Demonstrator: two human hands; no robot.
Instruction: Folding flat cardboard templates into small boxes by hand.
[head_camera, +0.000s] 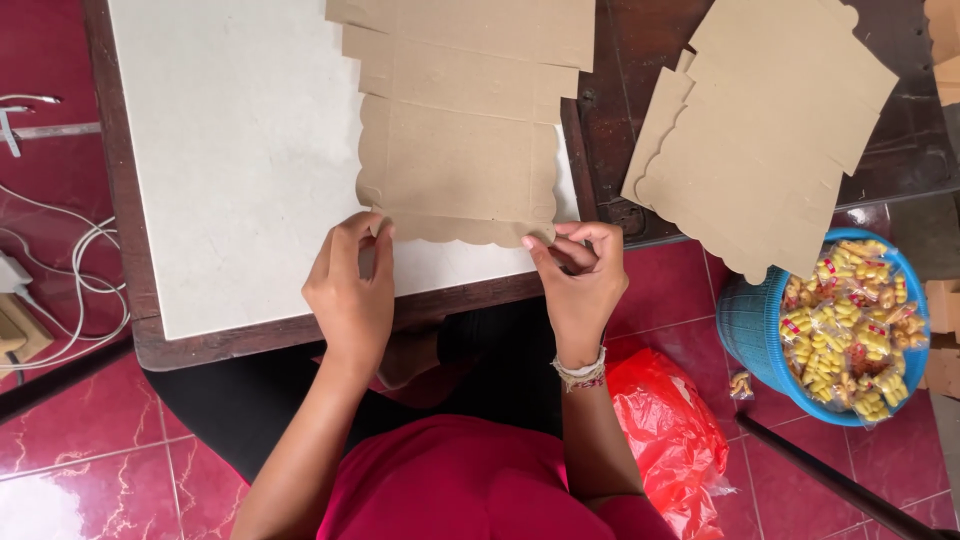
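Cardboard blank (458, 165) flat on table (240, 180), long axis apparently running away; both hands (352, 290) (580, 275) pinching scalloped near edge.

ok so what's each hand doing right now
left hand: closed, pinching the scalloped edge of the cardboard
right hand: closed, pinching the same edge at its other corner
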